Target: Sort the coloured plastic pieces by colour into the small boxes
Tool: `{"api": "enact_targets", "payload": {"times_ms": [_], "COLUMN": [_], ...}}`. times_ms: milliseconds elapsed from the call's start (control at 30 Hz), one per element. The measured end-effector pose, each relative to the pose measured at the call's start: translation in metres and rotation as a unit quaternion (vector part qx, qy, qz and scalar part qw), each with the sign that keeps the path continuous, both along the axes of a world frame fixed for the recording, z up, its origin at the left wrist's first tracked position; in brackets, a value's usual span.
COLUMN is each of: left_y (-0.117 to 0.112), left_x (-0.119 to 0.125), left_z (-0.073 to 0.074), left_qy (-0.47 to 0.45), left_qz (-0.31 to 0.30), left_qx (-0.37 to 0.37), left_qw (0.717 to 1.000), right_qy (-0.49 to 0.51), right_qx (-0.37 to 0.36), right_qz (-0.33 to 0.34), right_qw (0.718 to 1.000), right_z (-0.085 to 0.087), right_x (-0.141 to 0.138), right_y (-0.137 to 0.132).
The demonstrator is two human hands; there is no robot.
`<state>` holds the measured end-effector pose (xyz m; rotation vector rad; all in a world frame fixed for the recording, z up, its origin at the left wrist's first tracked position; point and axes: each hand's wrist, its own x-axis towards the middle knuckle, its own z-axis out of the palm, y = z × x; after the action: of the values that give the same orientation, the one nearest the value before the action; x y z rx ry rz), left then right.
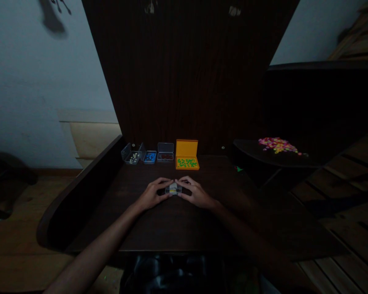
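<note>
A small clear plastic box (173,190) with something pale and yellow showing in it sits in the middle of the dark desk (159,228). My left hand (153,193) grips its left side, thumb near the front edge and fingers over the back. On the opposite side my right hand (196,192) holds it the same way, with the fingertips of both hands almost meeting at the back. Whether the lid is fully closed is too small to tell.
Behind the hands stand an orange box (187,166) of green pieces and open clear boxes with dark red (165,157), blue (150,157) and whitish pieces (133,157). A pile of colourful pieces (278,145) lies on the right shelf. A raised side panel (79,192) borders the desk's left.
</note>
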<state>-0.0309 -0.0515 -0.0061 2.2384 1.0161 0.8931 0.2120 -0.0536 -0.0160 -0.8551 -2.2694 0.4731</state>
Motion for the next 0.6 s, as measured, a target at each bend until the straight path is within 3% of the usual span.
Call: {"api": "enact_targets", "payload": {"times_ms": [200,600], "left_y": [-0.0033,-0.0061], "left_x": [-0.0008,0.002], "left_z": [-0.0012,0.0033], "left_qy": [0.033,0.025], "left_qz": [-0.027,-0.03], "left_qx": [0.025,0.031], "left_qw": [0.999,0.999], "right_qy": [-0.03,-0.057], "right_qx": [0.072,0.11], "right_qz": [0.008,0.0], "right_qw": [0.997,0.992], "right_z": [-0.0023,0.0002], "right_x": [0.0018,0.0023], "right_y": [-0.0005,-0.0038]}}
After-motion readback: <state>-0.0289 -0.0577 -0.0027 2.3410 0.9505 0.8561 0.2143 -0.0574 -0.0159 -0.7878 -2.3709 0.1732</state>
